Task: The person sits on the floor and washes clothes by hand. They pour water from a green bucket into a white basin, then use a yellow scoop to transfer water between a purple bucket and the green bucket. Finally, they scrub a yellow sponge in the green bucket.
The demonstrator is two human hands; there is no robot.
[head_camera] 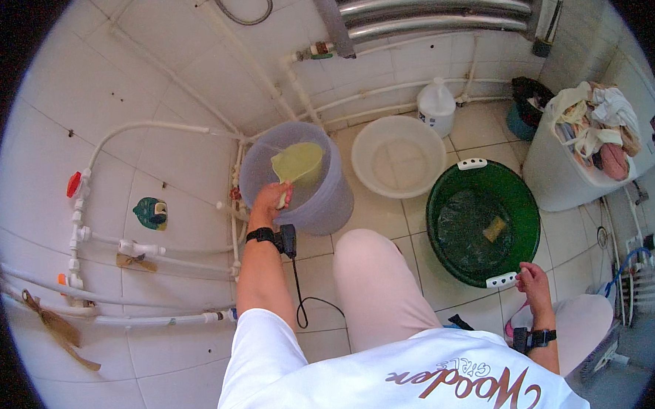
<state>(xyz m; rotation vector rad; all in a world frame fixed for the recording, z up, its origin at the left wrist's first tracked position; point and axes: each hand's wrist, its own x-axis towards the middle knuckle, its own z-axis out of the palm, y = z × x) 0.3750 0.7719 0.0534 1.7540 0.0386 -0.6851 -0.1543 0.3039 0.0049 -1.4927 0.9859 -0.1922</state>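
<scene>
My left hand [273, 200] grips the handle of a yellow-green plastic dipper [298, 160]. The dipper's bowl is inside a tall, translucent bluish bucket [327, 207], below its rim. On the right, my right hand [533, 283] is at the near rim of a dark green plastic tub [438, 243], just beside its white handle [501, 280]. Its fingers are bent, and whether they grasp the rim is unclear. Water stands in the green tub, with a small yellowish block [494, 229] in it.
A pale basin [362, 172] and a white plastic jug [437, 107] stand beyond the tub. Clothes fill a white hamper [553, 165] at right. A white hose [151, 126] reaches toward the bucket from pipework on the left wall. A metal radiator [433, 2] hangs above.
</scene>
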